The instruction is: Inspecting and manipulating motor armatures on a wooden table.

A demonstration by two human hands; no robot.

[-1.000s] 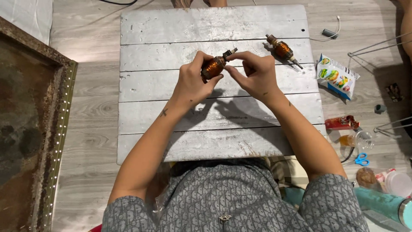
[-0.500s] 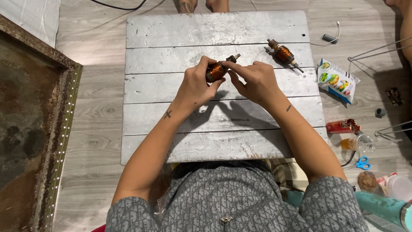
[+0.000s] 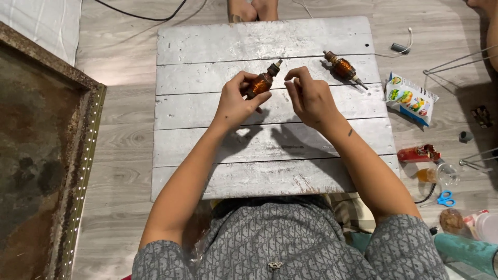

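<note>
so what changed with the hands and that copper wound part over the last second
The right hand has let go of the motor armature and drawn slightly off to the right, fingers now apart from it. The left hand keeps holding it above the white plank table. The second armature lies on the table as before.

Bright even overhead light; soft shadows under hands (image 3: 270,96); sharp focus, no glare.

A low table (image 3: 218,150) of whitewashed wooden planks stands on a grey wood-grain floor (image 3: 124,135). One copper-wound motor armature (image 3: 342,68) lies on the table's far right plank, tilted, its shaft pointing toward the right edge.
</note>
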